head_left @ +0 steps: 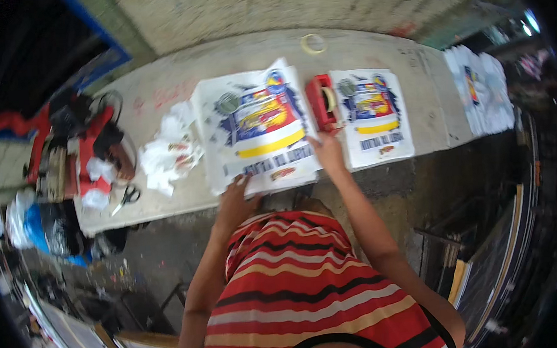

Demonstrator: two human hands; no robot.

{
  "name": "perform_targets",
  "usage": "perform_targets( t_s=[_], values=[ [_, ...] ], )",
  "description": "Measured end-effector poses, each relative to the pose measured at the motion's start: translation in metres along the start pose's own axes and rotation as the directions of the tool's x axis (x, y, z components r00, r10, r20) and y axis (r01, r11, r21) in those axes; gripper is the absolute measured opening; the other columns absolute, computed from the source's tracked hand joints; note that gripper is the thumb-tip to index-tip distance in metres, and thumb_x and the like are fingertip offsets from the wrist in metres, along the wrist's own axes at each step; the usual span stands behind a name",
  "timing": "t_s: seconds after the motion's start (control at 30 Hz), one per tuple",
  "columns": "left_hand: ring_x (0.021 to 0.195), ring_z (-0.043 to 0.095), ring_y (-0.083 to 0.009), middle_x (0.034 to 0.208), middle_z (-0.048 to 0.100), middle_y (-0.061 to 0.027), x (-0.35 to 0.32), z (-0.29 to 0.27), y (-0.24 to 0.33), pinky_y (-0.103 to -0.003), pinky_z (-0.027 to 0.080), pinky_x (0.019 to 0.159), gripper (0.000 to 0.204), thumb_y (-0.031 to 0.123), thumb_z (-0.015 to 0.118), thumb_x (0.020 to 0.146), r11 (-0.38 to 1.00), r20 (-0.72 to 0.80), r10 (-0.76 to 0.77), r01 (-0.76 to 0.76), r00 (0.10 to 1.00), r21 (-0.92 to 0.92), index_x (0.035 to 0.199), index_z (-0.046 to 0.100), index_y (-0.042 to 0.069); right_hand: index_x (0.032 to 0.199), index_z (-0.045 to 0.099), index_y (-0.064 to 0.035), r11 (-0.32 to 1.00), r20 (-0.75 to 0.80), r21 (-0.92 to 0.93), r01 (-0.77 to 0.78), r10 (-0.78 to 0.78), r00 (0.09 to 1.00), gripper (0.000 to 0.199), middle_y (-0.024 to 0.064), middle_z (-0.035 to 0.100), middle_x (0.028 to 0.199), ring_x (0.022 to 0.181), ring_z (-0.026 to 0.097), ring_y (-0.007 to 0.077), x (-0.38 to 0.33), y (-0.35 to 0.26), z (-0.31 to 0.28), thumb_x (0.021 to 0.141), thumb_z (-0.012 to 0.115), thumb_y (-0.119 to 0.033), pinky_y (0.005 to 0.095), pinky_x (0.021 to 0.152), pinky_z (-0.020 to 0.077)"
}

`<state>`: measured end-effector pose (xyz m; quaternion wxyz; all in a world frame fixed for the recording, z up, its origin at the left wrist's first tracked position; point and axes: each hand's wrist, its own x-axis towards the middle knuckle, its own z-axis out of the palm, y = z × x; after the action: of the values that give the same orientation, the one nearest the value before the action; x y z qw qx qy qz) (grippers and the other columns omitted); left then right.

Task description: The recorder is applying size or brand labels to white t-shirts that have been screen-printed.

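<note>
A white printed sheet (266, 120) with a blue, red and yellow design lies slightly askew on a stack of similar sheets (208, 114). At its near left edge, my left hand (235, 202) is closed on the border, thumb side toward my body. My right hand (329, 152) pinches the sheet's right edge, low down. The sheet is a little blurred and its far corner sticks up. Just beyond my right hand stands a red tape dispenser (323, 104) with a roll in it. A second stack of printed sheets (375, 142) lies to its right.
Crumpled white plastic (168, 149) and scissors (127, 197) lie left on the table (411, 51). Red and black gear (91, 134) fills its left end. A tape roll (313, 43) lies near the wall. White printed bags (484, 91) hang over the right end.
</note>
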<state>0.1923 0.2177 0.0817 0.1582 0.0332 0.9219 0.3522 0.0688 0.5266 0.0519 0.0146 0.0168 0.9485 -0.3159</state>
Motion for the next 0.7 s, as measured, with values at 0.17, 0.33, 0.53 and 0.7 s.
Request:
perform_targets(
  t_s=[0.17,0.33,0.53,0.7],
  values=[
    [0.115,0.061,-0.038,0.128,0.061,-0.0212,-0.003,-0.036,0.006,-0.045,0.05,0.097,0.051,0.019,0.071,0.091,0.992,-0.191,-0.027,0.003,0.981,-0.123,0.137,0.055,0.004,0.11,0.072,0.0,0.918,0.005,0.394,-0.04,0.042,0.999,0.027,0.0135,0.075,0.096,0.081,0.068,0.0178,0.015,-0.005,-0.083,0.091,0.075,-0.019,0.0328,0.075,0.0533],
    [0.105,0.065,-0.0275,0.124,0.066,-0.0167,0.029,-0.029,0.072,-0.038,0.053,0.091,0.047,0.016,0.071,0.093,0.966,-0.066,-0.032,0.013,0.997,-0.26,0.135,0.056,0.002,0.119,0.069,0.0001,0.75,-0.018,0.629,-0.207,0.28,0.96,0.034,0.0056,0.073,0.104,0.09,0.066,0.0114,0.048,0.14,-0.184,0.09,0.076,-0.015,0.0283,0.082,0.0525],
    [0.117,0.062,-0.0208,0.128,0.065,-0.0092,0.08,0.028,0.186,-0.038,0.052,0.097,0.045,0.022,0.066,0.099,0.896,0.267,0.159,-0.025,0.95,-0.443,0.141,0.054,0.011,0.114,0.071,-0.0003,0.572,-0.004,0.781,-0.251,0.407,0.913,0.022,0.0048,0.074,0.1,0.084,0.068,0.0112,0.049,0.286,-0.234,0.094,0.069,-0.009,0.0272,0.076,0.0536],
    [0.119,0.06,-0.025,0.128,0.063,-0.012,0.135,0.088,0.246,-0.039,0.05,0.1,0.053,0.024,0.069,0.096,0.91,0.341,0.241,-0.089,0.909,-0.405,0.144,0.05,0.01,0.116,0.07,-0.0002,0.59,0.063,0.744,-0.314,0.407,0.911,0.024,0.0046,0.075,0.098,0.082,0.068,0.0114,0.064,0.33,-0.221,0.093,0.07,-0.008,0.0278,0.074,0.0541]
  ],
)
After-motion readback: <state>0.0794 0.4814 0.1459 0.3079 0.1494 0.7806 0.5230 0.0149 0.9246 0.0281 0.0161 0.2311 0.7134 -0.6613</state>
